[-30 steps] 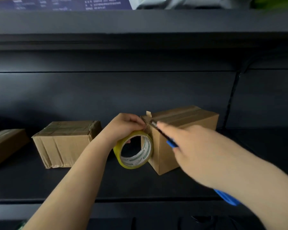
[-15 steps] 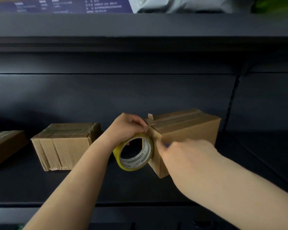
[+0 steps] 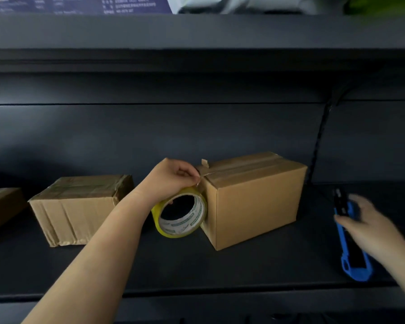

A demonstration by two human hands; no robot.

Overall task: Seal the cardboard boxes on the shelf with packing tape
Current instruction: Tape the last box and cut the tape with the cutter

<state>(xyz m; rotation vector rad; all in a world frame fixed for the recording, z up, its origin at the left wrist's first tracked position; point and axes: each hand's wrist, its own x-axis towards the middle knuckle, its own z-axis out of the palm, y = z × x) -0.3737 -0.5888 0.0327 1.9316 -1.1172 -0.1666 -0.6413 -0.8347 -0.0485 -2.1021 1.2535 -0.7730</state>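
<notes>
A cardboard box [image 3: 255,202] stands on the dark shelf [image 3: 220,267], with tape strips along its top seam. My left hand [image 3: 175,178] grips a yellow roll of packing tape [image 3: 197,215] against the box's left top corner, and a short tape end sticks up there. Far to the right, my blurred right hand [image 3: 369,225] holds the upper part of a blue utility knife [image 3: 353,260], which lies low over the shelf.
A second, taped cardboard box [image 3: 80,206] sits to the left, and a third box [image 3: 0,204] is cut off by the left edge. The upper shelf board [image 3: 197,31] overhangs. A dark upright post [image 3: 318,141] runs behind the right box.
My right hand has left the box's corner and swung right and down to the shelf with the blue knife. My left hand and the tape roll have stayed at the box corner.
</notes>
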